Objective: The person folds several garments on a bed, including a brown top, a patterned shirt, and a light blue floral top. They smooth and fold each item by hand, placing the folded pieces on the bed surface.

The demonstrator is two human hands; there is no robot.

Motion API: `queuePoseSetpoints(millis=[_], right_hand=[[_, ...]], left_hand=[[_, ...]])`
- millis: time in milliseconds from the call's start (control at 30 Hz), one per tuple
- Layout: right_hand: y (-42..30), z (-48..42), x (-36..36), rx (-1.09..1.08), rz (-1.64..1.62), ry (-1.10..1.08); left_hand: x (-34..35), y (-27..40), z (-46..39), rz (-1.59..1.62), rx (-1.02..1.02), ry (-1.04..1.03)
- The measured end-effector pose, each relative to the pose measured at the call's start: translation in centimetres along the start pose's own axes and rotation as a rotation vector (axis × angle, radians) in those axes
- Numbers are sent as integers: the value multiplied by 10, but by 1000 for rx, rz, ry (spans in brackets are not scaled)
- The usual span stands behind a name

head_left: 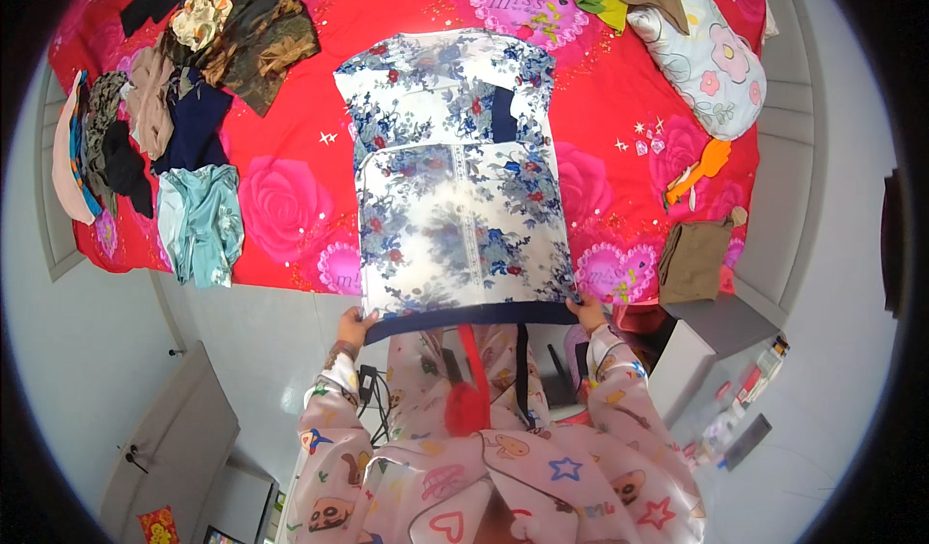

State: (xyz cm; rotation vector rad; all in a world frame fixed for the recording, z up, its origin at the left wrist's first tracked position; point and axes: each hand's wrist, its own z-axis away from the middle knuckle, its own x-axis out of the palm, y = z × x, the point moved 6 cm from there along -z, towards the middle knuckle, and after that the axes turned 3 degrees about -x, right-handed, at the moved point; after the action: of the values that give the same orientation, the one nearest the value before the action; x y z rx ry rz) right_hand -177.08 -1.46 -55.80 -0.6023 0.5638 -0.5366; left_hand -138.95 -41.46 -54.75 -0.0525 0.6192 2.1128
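Note:
A white garment with blue floral print lies spread on a red rose-patterned bedspread, its dark navy hem towards me. My left hand grips the hem's left corner, and my right hand grips the right corner. The hem is stretched between them, just past the bed's near edge. A lace strip runs down the garment's middle, and a navy patch shows near its upper right.
Crumpled clothes lie at left, among them a teal garment and dark patterned cloth. At right are a flowered pillow, an orange hand-shaped object and folded brown cloth. A grey-topped cabinet stands beside the bed.

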Motion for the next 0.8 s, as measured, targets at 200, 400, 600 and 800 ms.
queuePoseSetpoints(millis=[200, 400, 600, 800], right_hand=[[-27, 68, -8, 252, 515, -216], [31, 103, 6, 388, 659, -879], [-52, 44, -9, 449, 198, -477], [-188, -14, 1, 560, -420, -355]], left_hand=[[-12, -61, 50, 75, -148, -81], [-24, -104, 69, -486, -407, -326], [-42, 25, 35, 46, -210, -90], [-52, 155, -3, 492, -100, -183]])
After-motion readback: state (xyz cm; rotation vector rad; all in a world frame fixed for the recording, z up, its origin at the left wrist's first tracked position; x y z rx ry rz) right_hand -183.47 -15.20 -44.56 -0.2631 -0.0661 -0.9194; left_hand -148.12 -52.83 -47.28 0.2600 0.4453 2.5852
